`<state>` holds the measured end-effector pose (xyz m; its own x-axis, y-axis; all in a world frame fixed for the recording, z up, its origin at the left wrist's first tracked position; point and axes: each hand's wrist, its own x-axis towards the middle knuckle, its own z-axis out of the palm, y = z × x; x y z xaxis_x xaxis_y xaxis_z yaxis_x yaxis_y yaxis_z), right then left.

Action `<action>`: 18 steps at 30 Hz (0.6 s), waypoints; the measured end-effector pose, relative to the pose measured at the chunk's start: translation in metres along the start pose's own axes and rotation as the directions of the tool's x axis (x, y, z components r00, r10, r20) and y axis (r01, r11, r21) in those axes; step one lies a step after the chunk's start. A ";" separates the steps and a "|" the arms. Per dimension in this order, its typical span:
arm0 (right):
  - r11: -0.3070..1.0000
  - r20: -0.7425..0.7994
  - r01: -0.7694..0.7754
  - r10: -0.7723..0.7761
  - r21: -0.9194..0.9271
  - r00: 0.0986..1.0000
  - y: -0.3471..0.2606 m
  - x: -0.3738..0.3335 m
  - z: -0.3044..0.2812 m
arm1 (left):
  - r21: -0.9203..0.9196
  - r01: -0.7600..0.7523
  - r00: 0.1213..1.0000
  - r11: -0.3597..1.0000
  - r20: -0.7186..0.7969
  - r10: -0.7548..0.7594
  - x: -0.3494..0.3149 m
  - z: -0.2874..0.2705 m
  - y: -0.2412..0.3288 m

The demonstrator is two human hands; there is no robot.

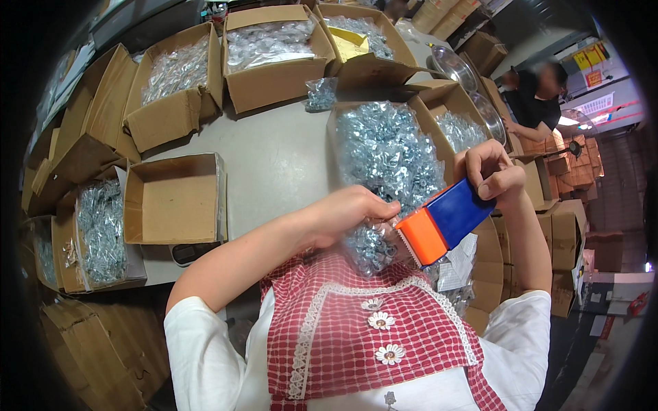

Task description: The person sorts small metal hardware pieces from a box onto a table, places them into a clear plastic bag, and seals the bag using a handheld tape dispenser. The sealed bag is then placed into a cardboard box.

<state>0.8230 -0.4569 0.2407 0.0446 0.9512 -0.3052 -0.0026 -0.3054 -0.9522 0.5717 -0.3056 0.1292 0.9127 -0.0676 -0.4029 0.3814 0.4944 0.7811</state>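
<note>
My right hand (492, 168) grips the blue end of a flat blue and orange hand tool (456, 216). Along the outer edge of its orange end runs a fine toothed strip. My left hand (353, 209) pinches the top of a clear plastic bag (370, 250) filled with small silvery metal parts, hanging in front of my apron. The tool's orange end is close beside the gathered bag top; whether they touch I cannot tell. Just beyond my hands stands an open carton (387, 147) heaped with bags of similar metal parts.
An empty cardboard box (175, 198) sits at left on the grey table (264, 157). Open cartons of bagged parts (271, 48) line the far side. One small filled bag (320, 94) lies alone on the table. Another person (538, 103) is at the far right, near stacked cartons.
</note>
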 end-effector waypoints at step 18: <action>0.983 -0.034 -0.016 0.010 -0.184 0.999 -0.008 -0.001 0.011 | 0.015 0.006 0.999 1.000 0.031 -0.006 0.004 -0.006 -0.005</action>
<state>0.8125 -0.4545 0.2484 0.0781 0.9461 -0.3145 0.1809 -0.3236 -0.9287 0.5728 -0.3032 0.1212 0.9145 -0.0977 -0.3927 0.3889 0.4805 0.7861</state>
